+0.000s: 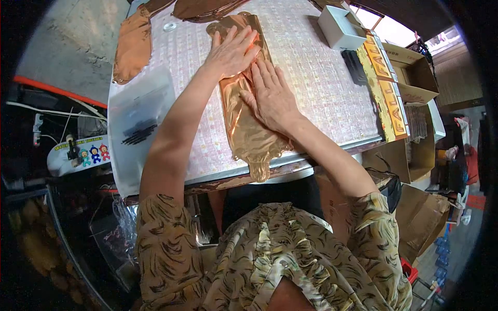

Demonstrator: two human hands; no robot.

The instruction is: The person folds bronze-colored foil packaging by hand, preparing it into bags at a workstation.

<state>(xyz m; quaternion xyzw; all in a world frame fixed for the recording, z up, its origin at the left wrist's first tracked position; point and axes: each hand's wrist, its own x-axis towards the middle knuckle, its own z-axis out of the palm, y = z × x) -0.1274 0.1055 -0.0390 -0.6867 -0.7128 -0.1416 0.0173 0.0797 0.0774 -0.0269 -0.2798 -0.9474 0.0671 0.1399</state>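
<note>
A shiny copper-gold foil piece (249,129) lies flat and lengthwise on the patterned table cover (321,88), its narrow tab hanging over the near edge. On its upper part rests my left hand (232,52), palm down with the fingers spread. My right hand (273,98) lies flat on the middle of the foil, just below and to the right of the left one, fingers extended. The foil under both palms is hidden. Neither hand grips anything.
More copper foil pieces (134,44) lie at the left and far edges. Clear plastic bags (140,116) sit at the left. A white box (341,28), a black object (354,67) and a "FALL" strip (386,85) are at the right, beside cardboard boxes (410,72).
</note>
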